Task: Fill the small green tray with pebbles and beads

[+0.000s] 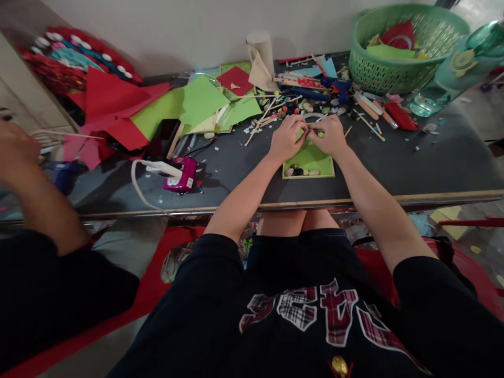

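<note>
Green framed panel [311, 153] lies flat on the desk [401, 163], directly before the seated person, near the front edge; presumably set there so both forearms can come in evenly. Left hand [289, 138] and right hand [327, 136] bend inward, fingertips meeting over its far part, likely for fine control; cannot tell whether anything is pinched between them. Pebbles [314, 172] line its near edge. That edge runs roughly parallel to the desk's; long axis appears to point away from the person, far end partly hidden.
</note>
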`<state>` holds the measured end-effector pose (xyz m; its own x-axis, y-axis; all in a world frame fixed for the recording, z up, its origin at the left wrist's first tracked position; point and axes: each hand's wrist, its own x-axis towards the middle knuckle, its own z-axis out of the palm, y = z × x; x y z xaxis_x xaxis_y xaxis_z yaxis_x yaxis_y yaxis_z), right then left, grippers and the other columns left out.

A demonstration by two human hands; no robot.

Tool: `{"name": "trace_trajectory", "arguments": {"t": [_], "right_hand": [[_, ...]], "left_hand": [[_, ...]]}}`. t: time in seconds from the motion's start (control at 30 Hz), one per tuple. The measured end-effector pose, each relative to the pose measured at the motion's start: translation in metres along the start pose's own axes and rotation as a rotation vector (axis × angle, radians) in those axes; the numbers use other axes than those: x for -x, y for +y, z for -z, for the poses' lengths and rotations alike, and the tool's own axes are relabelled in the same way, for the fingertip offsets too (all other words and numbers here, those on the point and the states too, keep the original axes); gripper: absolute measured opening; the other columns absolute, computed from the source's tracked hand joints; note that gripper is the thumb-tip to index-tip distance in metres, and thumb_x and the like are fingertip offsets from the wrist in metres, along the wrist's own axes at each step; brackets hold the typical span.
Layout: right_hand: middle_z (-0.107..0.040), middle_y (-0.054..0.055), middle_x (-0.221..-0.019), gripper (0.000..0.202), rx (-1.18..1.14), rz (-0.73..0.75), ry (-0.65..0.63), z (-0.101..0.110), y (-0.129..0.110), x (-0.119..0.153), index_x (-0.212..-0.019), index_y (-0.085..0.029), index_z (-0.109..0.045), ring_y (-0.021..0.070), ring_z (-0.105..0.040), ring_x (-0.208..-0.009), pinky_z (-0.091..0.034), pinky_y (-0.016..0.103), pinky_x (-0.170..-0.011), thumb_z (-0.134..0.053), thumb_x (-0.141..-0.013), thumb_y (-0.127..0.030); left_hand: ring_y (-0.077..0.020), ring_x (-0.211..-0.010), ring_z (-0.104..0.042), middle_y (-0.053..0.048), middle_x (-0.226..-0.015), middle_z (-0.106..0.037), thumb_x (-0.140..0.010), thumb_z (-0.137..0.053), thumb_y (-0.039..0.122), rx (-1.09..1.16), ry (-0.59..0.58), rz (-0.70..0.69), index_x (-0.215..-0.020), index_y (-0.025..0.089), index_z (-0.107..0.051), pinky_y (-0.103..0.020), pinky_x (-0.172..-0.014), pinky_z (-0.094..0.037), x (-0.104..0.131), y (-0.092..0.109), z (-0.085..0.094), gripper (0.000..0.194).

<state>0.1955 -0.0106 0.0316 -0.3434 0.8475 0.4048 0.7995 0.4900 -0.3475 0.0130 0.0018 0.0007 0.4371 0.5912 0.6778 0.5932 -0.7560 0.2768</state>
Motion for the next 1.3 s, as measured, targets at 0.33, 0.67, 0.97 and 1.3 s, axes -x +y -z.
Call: {"name": "trace_trajectory", "arguments": {"t": [0.33, 0.67, 0.97, 1.3], "right_hand": [[-0.025, -0.005, -0.053, 0.026, -0.5, -0.144, 0.062, 0.006, -0.007, 0.001, -0.053, -0.02, -0.047, 0.0096, -0.023, -0.055, -0.034, 0.029, -0.055, -0.061, -0.073, -0.017], [-0.04, 0.0, -0.053, 0.026, -0.485, -0.159, 0.236, -0.004, -0.006, -0.002, -0.057, -0.021, -0.064, 0.0158, -0.046, -0.059, -0.052, 0.036, -0.065, -0.06, -0.079, -0.036], [-0.07, 0.011, -0.079, 0.046, -0.031, -0.431, 0.52, 0.002, 0.042, -0.002, -0.082, -0.019, -0.075, 0.0334, -0.067, -0.1, -0.053, 0.054, -0.094, -0.045, -0.101, -0.047], [-0.051, 0.016, -0.151, 0.04, 0.195, -0.584, 0.486, 0.015, 0.028, 0.0, -0.136, -0.021, -0.065, 0.0394, -0.04, -0.138, -0.03, 0.06, -0.116, -0.057, -0.097, -0.023]], "left_hand": [[-0.026, -0.127, -0.061, -0.014, -0.13, -0.063, -0.107, -0.027, 0.046, 0.001, -0.055, -0.108, -0.113, 0.022, -0.058, -0.047, -0.11, -0.048, -0.001, -0.002, -0.006, 0.04], [-0.0265, -0.127, -0.063, -0.014, -0.128, -0.065, -0.104, -0.018, 0.06, 0.068, 0.007, 0.005, -0.112, 0.025, -0.061, -0.05, -0.112, -0.049, -0.004, 0.003, -0.01, 0.056], [-0.0259, -0.122, -0.064, -0.014, -0.121, -0.066, -0.099, -0.017, 0.071, 0.18, 0.161, 0.239, -0.104, 0.029, -0.061, -0.049, -0.106, -0.054, -0.001, -0.031, -0.004, 0.061], [-0.0243, -0.099, -0.069, -0.016, -0.125, -0.066, -0.087, -0.034, 0.087, 0.331, 0.075, 0.297, -0.112, 0.025, -0.061, -0.048, -0.091, -0.059, 0.003, -0.065, -0.037, 0.073]]}}
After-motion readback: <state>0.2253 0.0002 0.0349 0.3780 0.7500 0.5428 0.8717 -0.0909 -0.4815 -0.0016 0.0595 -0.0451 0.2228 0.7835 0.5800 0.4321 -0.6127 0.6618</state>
